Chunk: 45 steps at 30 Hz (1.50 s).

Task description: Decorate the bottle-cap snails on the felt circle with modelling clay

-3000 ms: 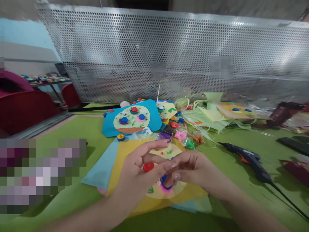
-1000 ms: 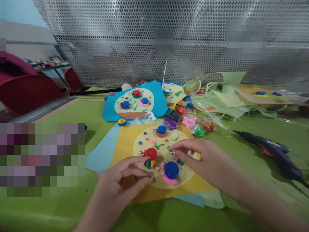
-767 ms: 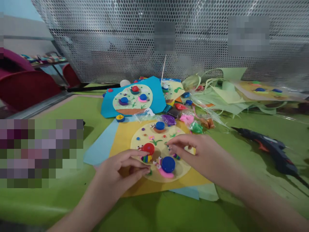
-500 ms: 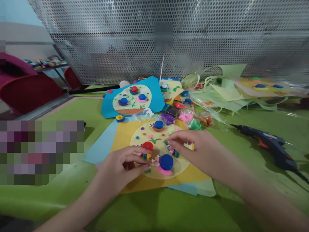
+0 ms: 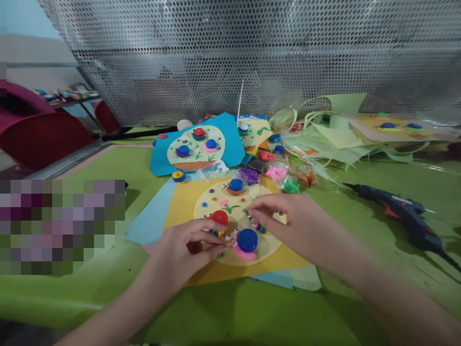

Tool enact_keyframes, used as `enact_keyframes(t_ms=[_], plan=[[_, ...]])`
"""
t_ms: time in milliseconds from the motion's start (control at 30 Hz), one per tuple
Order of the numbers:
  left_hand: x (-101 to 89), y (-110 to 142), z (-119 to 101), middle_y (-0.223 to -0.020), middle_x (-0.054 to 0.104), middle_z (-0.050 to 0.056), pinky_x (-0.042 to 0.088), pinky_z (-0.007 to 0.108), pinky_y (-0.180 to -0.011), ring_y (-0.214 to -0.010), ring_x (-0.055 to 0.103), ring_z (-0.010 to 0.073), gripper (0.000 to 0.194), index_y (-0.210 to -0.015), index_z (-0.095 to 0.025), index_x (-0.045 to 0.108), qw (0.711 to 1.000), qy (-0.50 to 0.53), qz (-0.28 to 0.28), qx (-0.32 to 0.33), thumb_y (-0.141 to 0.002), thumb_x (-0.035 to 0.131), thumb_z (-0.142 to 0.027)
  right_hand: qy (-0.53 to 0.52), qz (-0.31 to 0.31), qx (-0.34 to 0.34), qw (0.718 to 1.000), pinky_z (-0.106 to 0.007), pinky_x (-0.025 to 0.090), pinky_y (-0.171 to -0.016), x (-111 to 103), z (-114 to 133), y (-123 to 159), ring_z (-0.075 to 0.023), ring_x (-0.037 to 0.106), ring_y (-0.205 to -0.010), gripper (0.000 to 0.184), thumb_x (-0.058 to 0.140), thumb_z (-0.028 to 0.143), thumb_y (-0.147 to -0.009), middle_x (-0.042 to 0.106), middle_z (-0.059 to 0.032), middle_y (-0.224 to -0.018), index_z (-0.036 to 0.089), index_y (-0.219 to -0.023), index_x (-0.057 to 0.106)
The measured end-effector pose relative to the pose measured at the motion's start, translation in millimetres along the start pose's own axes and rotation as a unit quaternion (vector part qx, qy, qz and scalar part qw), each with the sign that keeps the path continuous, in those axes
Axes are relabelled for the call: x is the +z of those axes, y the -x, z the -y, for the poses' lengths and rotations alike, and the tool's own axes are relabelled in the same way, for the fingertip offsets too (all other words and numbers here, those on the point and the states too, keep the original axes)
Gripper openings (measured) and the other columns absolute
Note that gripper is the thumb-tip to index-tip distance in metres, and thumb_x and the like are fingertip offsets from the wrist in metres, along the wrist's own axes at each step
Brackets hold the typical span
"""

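A pale yellow paper circle [image 5: 237,257] on an orange-yellow sheet [image 5: 183,204] bears clay figures. My left hand [image 5: 187,250] rests over its lower left, thumb and fingertips pinched together. Whatever they may hold is hidden. Beside those fingertips sit a snail with a blue bottle cap [image 5: 248,240] on pink clay and one with a red cap [image 5: 219,218]. My right hand [image 5: 284,214] pinches at the circle's right side, by a striped clay caterpillar [image 5: 260,227]. A tiny green bit shows at the fingertips; I cannot tell whether it is held. Another blue-capped snail [image 5: 236,185] is higher up.
Clay packets [image 5: 275,172] lie behind the circle. A similar picture on blue card [image 5: 232,139] stands at back left. On the right lies a glue gun [image 5: 396,209] with its cord. Paper strips [image 5: 334,132] pile up before a perforated metal panel [image 5: 216,57].
From together over the lower circle, my hands have moved apart to its left and right sides, uncovering the snails. In the last half second they have barely shifted.
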State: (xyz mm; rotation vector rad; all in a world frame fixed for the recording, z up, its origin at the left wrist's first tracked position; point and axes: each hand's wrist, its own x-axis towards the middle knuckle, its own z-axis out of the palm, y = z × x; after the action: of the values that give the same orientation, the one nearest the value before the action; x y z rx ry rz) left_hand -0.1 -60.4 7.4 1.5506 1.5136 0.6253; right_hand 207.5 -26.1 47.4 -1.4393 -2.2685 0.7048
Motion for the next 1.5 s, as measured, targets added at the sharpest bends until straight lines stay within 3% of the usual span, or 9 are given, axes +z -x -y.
enact_keyframes(t_ms=[200, 367, 533, 600, 700, 833, 1033, 1200, 1500], plan=[[-0.1, 0, 1, -0.081, 0.075, 0.000, 0.047, 0.027, -0.061, -0.076, 0.069, 0.0225, 0.022, -0.092, -0.024, 0.063, 1.000, -0.009, -0.005, -0.007, -0.072, 0.065, -0.033, -0.008, 0.003, -0.004, 1.000, -0.021, 0.036, -0.048, 0, -1, 1, -0.0091, 0.054, -0.055, 0.019, 0.049, 0.027, -0.087, 0.068, 0.0036, -0.074, 0.024, -0.085, 0.068], [-0.9, -1, 3, -0.085, 0.075, 0.001, 0.046, 0.026, -0.059, -0.071, 0.068, 0.0208, 0.022, -0.092, -0.024, 0.063, 1.000, -0.022, -0.002, -0.001, -0.074, 0.063, -0.036, -0.001, 0.005, -0.017, 1.000, -0.022, 0.039, -0.051, 1, -2, 2, -0.0110, 0.058, -0.061, 0.020, 0.048, 0.029, -0.087, 0.069, 0.0024, -0.080, 0.025, -0.096, 0.067], [0.5, -1, 8, -0.083, 0.074, 0.001, 0.046, 0.025, -0.057, -0.062, 0.065, 0.0171, 0.024, -0.095, -0.022, 0.062, 0.999, -0.025, -0.004, 0.036, -0.075, 0.062, -0.036, -0.043, 0.050, -0.131, 0.989, -0.023, 0.046, -0.074, 3, 1, 9, -0.0127, 0.061, -0.088, 0.035, 0.046, 0.024, -0.089, 0.069, 0.0028, -0.098, 0.028, -0.124, 0.050], [1.0, 0, 9, -0.082, 0.074, 0.002, 0.045, 0.024, -0.054, -0.058, 0.063, 0.0157, 0.023, -0.094, -0.021, 0.062, 0.999, -0.024, -0.007, 0.046, -0.075, 0.061, -0.035, -0.031, 0.059, -0.163, 0.984, -0.027, 0.043, -0.086, 5, 1, 11, -0.0152, 0.057, -0.102, 0.039, 0.043, 0.022, -0.090, 0.067, 0.0003, -0.107, 0.026, -0.129, 0.044], [1.3, 2, 8, -0.078, 0.073, 0.002, 0.044, 0.023, -0.052, -0.054, 0.061, 0.0141, 0.020, -0.091, -0.020, 0.062, 0.998, -0.023, -0.017, 0.058, -0.076, 0.060, -0.033, -0.012, 0.073, -0.177, 0.981, -0.032, 0.041, -0.091, 7, 1, 12, -0.0191, 0.048, -0.116, 0.044, 0.043, 0.022, -0.090, 0.063, -0.0026, -0.115, 0.022, -0.134, 0.039], [1.3, 2, 7, -0.073, 0.072, 0.001, 0.043, 0.022, -0.046, -0.049, 0.060, 0.0131, 0.019, -0.091, -0.019, 0.062, 0.997, -0.035, -0.012, 0.062, -0.079, 0.056, -0.032, -0.016, 0.107, -0.207, 0.972, -0.034, 0.040, -0.091, 8, 3, 12, -0.0191, 0.051, -0.111, 0.043, 0.044, 0.020, -0.090, 0.069, -0.0001, -0.102, 0.024, -0.133, 0.038], [-0.2, 1, 7, -0.078, 0.072, 0.002, 0.048, 0.024, -0.058, -0.067, 0.067, 0.0174, 0.023, -0.100, -0.020, 0.061, 0.998, -0.026, -0.002, 0.057, -0.082, 0.053, -0.031, 0.032, 0.146, -0.210, 0.966, -0.042, 0.036, -0.094, 11, 7, 11, -0.0203, 0.058, -0.098, 0.055, 0.039, 0.014, -0.089, 0.069, -0.0033, -0.099, 0.024, -0.142, 0.024], [-1.9, 5, 0, -0.060, 0.061, -0.004, 0.038, 0.020, -0.044, -0.043, 0.051, 0.0102, 0.020, -0.086, -0.019, 0.060, 0.995, -0.075, -0.012, 0.066, -0.083, 0.046, -0.033, 0.082, 0.160, -0.215, 0.960, -0.051, 0.031, -0.098, 17, 7, 11, -0.0239, 0.060, -0.098, 0.058, 0.035, 0.016, -0.089, 0.065, -0.0106, -0.110, 0.019, -0.144, 0.017], [-3.7, 6, -3, -0.054, 0.049, -0.006, 0.031, 0.020, -0.046, -0.047, 0.043, 0.0096, 0.021, -0.076, -0.020, 0.055, 0.989, -0.125, -0.009, 0.082, -0.087, 0.040, -0.029, 0.126, 0.137, -0.249, 0.950, -0.054, 0.035, -0.096, 22, 6, 11, -0.0237, 0.060, -0.096, 0.061, 0.035, 0.016, -0.089, 0.065, -0.0124, -0.109, 0.019, -0.145, 0.013]])
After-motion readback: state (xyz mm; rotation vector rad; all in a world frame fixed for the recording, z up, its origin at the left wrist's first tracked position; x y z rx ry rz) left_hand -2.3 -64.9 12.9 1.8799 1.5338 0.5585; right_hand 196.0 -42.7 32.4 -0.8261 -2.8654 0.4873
